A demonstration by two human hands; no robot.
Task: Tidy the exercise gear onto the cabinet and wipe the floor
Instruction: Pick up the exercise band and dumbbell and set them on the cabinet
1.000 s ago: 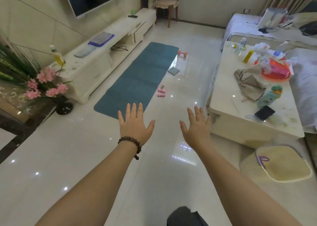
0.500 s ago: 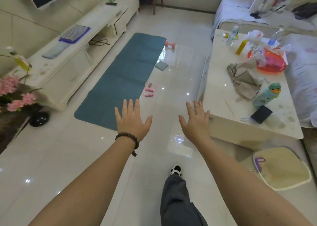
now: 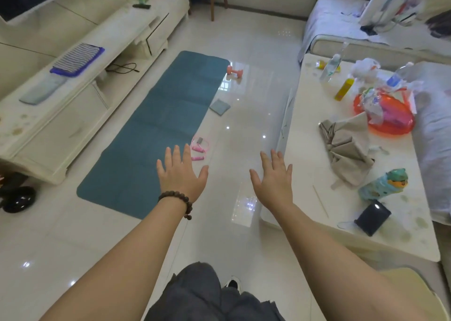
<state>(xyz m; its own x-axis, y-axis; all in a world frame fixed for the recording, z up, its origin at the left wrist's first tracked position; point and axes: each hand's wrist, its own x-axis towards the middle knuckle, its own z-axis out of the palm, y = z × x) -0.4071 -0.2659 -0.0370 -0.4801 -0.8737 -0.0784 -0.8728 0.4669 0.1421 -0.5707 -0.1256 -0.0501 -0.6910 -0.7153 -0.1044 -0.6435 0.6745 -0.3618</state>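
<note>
Both hands are held out flat, fingers spread, nothing gripped: left hand (image 3: 181, 176) over the near end of the teal exercise mat (image 3: 156, 130), right hand (image 3: 274, 179) beside the worktop (image 3: 305, 150). The mat is laid lengthwise along the cabinet (image 3: 80, 84). A pink jump rope (image 3: 199, 148), grey cloth (image 3: 219, 106) and pink dumbbell (image 3: 234, 71) are scattered along the mat's right edge.

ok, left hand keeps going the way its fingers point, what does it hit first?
Probably the pink skipping rope lying on the floor just beyond the left hand, beside the teal exercise mat; depth is unclear.
</note>
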